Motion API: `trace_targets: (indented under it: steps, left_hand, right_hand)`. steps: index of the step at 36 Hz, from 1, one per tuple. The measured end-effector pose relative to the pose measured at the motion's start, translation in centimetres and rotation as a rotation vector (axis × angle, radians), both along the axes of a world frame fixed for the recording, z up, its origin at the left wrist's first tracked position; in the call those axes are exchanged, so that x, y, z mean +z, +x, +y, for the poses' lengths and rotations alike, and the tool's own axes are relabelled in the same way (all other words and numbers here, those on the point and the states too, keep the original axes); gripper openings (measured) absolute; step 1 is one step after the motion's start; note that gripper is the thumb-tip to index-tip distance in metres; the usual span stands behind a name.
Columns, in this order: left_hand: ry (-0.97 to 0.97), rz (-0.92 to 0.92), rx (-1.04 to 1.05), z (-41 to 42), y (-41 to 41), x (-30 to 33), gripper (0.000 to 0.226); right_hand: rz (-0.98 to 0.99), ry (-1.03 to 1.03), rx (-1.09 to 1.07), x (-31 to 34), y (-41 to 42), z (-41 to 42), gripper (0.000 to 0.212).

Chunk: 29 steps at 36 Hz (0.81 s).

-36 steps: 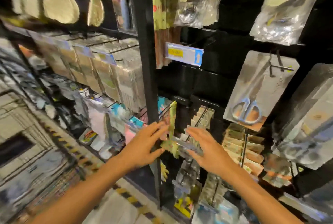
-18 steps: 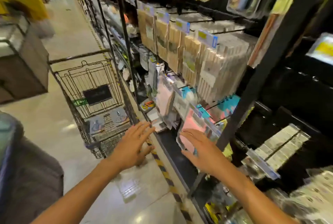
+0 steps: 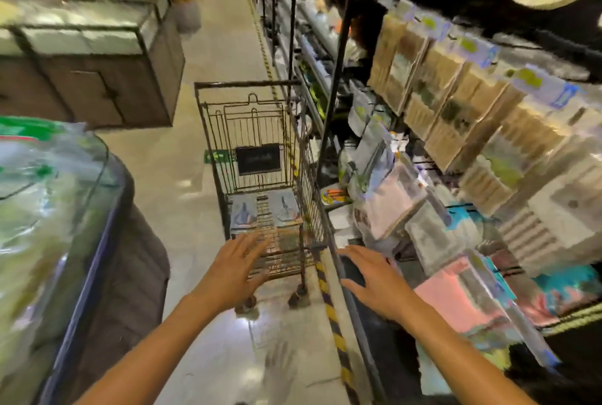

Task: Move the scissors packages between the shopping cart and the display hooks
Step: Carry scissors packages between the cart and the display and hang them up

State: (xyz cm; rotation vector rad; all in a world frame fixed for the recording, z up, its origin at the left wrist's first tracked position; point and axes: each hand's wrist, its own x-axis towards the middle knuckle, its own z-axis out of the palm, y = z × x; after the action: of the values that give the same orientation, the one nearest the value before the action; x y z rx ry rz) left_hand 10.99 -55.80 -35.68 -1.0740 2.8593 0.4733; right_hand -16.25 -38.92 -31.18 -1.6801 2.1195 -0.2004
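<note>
A shop: shopping cart (image 3: 260,157) in an aisle beside stocked shelves (image 3: 456,95).

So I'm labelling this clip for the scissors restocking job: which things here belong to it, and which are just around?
Part of the job:
- dark wire shopping cart
- two flat grey-blue scissors packages on the cart floor
- open left hand and open right hand, both holding nothing

Just around:
- tan carded packs hanging on the rack
- pink packets
- yellow-black floor tape

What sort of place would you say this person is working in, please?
Most likely a shop aisle for household goods: a wire shopping cart stands on the floor, packaged goods hang in rows beside it, and both hands, left hand and right hand, reach out empty.
</note>
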Motion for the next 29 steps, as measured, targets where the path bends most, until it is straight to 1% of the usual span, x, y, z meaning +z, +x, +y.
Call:
trace_targets:
  steps: [3,5,9,11,13,17,23,29]
  left_hand:
    - [0.029,0.043,0.042,-2.0,1.5,-1.2,0.089]
    - [0.079,0.027,0.071,-3.1,2.0,-1.6,0.088]
    - [0.11,-0.028,0.127,-5.4,2.2,-3.7,0.113]
    - [0.14,-0.049,0.149,-6.4,1.9,-4.9,0.119]
    - [0.159,-0.055,0.157,-7.5,1.2,-5.9,0.118]
    - [0.188,-0.082,0.183,-10.0,-1.3,-7.4,0.103]
    - [0.233,-0.098,0.228,-13.9,-5.8,-9.0,0.11]
    - [0.307,-0.092,0.316,-17.7,-9.9,-11.6,0.105]
  right_hand:
    - [-0.018,0.053,0.027,-1.1,0.5,-3.6,0.064]
    - [-0.045,0.075,0.037,-2.1,0.6,-5.6,0.063]
    - [-0.079,0.116,0.055,-4.5,0.0,-9.2,0.063]
    - [-0.1,0.129,0.062,-5.5,-0.6,-10.8,0.063]
    - [-0.116,0.148,0.071,-6.7,-1.4,-12.4,0.063]
    - [-0.157,0.178,0.096,-8.6,-3.6,-16.4,0.066]
    - [-0.2,0.242,0.114,-10.6,-6.7,-23.3,0.067]
    - [-0.247,0.314,0.106,-13.0,-9.8,-29.5,0.07]
